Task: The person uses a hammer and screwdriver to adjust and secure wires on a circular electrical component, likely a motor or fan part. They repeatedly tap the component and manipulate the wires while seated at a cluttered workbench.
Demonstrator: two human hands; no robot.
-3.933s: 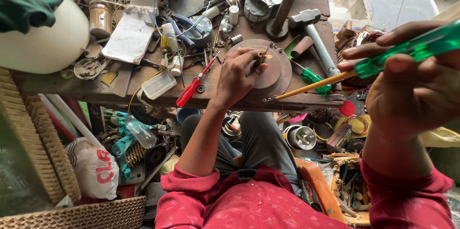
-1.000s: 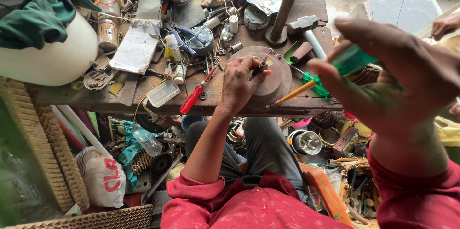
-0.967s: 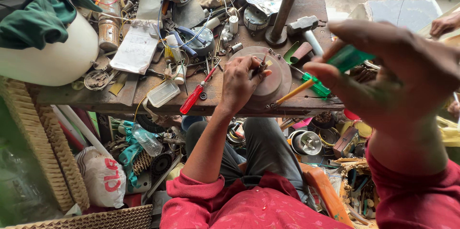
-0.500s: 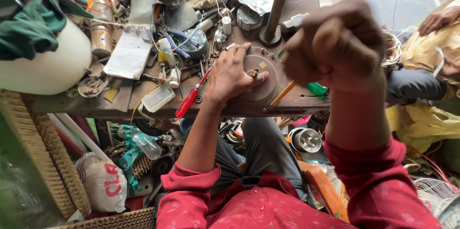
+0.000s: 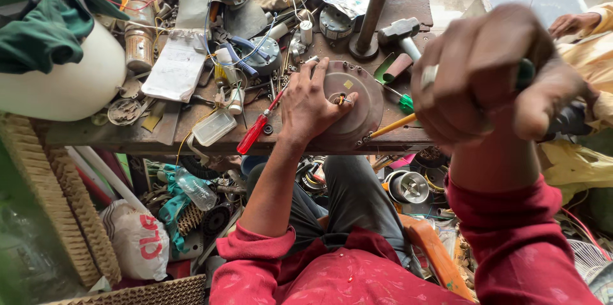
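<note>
While the left hand (image 5: 313,104) stays spread flat on the round metal motor plate (image 5: 350,108), fingers apart and pressing it onto the counter (image 5: 115,136) rather than gripping it, the right hand (image 5: 488,81) has changed a lot. A few seconds back it held the green-handled screwdriver (image 5: 401,120) out sideways with the long handle showing; now its grip is clamped in a fist around the handle, raised close to the camera, and only the yellow shaft shows below it, tip at the plate's near-right edge. My read: it's gone from lining up to actually bearing down on that edge, maybe prying or driving. Left of the plate lies a red-handled screwdriver (image 5: 255,132); behind the plate stand a hammer (image 5: 402,33) and a dark post (image 5: 373,8). Further left of the plate sits a white notepad (image 5: 175,72).
</note>
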